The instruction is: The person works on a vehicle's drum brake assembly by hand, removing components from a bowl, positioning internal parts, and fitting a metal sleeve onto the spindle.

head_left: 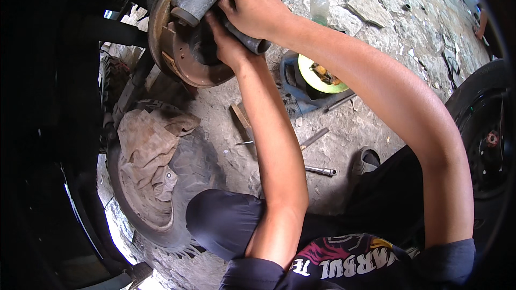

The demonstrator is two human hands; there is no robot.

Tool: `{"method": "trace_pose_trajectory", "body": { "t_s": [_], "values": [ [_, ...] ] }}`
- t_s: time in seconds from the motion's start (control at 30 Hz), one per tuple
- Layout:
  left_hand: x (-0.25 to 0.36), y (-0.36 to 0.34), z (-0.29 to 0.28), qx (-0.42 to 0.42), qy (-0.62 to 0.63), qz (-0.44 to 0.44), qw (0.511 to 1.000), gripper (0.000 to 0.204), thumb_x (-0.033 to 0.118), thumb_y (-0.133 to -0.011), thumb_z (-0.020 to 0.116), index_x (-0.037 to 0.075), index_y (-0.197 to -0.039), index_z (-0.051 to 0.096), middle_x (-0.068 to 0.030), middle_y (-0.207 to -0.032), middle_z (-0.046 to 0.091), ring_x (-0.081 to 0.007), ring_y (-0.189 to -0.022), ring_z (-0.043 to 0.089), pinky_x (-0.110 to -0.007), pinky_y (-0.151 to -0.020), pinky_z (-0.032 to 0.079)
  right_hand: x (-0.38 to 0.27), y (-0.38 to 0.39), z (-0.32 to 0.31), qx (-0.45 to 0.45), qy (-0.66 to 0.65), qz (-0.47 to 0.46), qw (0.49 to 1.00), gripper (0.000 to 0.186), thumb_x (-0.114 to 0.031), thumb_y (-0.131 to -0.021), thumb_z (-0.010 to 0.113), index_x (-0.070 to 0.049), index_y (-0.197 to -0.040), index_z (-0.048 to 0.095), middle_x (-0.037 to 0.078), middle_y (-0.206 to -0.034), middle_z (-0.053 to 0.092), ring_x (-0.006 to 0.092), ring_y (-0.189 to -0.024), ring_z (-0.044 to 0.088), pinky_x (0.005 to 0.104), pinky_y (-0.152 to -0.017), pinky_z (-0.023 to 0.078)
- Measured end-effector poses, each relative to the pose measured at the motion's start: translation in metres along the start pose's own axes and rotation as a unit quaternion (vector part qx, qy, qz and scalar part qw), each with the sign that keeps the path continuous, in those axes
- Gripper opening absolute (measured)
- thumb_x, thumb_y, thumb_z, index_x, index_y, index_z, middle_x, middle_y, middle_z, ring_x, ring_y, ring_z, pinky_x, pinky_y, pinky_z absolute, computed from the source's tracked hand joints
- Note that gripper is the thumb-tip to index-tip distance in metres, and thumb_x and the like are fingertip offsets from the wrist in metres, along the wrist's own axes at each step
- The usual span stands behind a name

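Observation:
At the upper left, a round rusty brake assembly [204, 75] hangs on the dark vehicle, with a thick grey metal cylinder [200, 0] across its face. My right hand [257, 13] is closed beside the cylinder's right end, fingers curled inward; what they grip is hidden. Just below it, my left hand [235, 48] reaches into the assembly, one digit pointing up toward the cylinder and the others hidden. It seems closed on a part I cannot make out. A grey metal tube [257, 44] with a hollow end sticks out between the two hands.
Below lies a tyre [201, 166] with a brown cloth [148, 153] over it. A blue container [301, 99] holds a yellow-rimmed round piece [317, 83]. A capped bottle [320, 8], a socket tool [321, 171] and a metal bar [314, 138] rest on rough ground. A wheel [486, 129] stands right.

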State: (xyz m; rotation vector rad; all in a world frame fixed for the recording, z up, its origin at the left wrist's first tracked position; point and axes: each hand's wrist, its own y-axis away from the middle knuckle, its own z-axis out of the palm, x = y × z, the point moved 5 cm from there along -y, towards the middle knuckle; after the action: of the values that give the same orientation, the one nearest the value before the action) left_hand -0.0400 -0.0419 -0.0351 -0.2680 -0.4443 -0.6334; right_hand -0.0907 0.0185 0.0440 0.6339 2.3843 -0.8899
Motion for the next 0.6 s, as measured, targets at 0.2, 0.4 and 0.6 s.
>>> {"method": "trace_pose_trajectory", "body": {
  "t_s": [0.2, 0.4, 0.6],
  "values": [
    [0.000, -0.002, -0.007, 0.014, -0.005, 0.034, 0.999, 0.061, 0.045, -0.101, 0.057, -0.003, -0.138, 0.050, -0.0151, -0.132, 0.060, -0.0264, -0.111, 0.065, -0.037, -0.090, 0.057, 0.010, -0.001, 0.007, 0.049, -0.094, -0.028, 0.994, 0.032, -0.031, -0.094, 0.064, 0.000, -0.097, 0.070, 0.024, -0.084, 0.069, 0.0437, -0.083, 0.068, 0.0475, -0.074, 0.056],
    [0.003, -0.003, -0.008, 0.031, -0.017, 0.029, 0.999, 0.063, 0.047, -0.100, 0.057, -0.004, -0.137, 0.051, -0.0159, -0.131, 0.061, -0.0267, -0.111, 0.065, -0.039, -0.092, 0.056, 0.009, -0.002, 0.006, 0.036, -0.048, -0.038, 0.997, 0.033, -0.030, -0.092, 0.066, 0.003, -0.091, 0.069, 0.025, -0.080, 0.068, 0.0441, -0.080, 0.068, 0.0474, -0.072, 0.056],
    [0.002, -0.001, -0.004, 0.008, -0.023, 0.023, 0.999, 0.066, 0.050, -0.099, 0.057, -0.003, -0.138, 0.050, -0.0165, -0.133, 0.060, -0.0268, -0.115, 0.063, -0.039, -0.096, 0.054, 0.009, 0.002, 0.005, 0.060, -0.104, -0.052, 0.991, 0.037, -0.033, -0.093, 0.065, 0.003, -0.087, 0.069, 0.025, -0.076, 0.068, 0.0434, -0.077, 0.068, 0.0480, -0.070, 0.056]
  ]
}}
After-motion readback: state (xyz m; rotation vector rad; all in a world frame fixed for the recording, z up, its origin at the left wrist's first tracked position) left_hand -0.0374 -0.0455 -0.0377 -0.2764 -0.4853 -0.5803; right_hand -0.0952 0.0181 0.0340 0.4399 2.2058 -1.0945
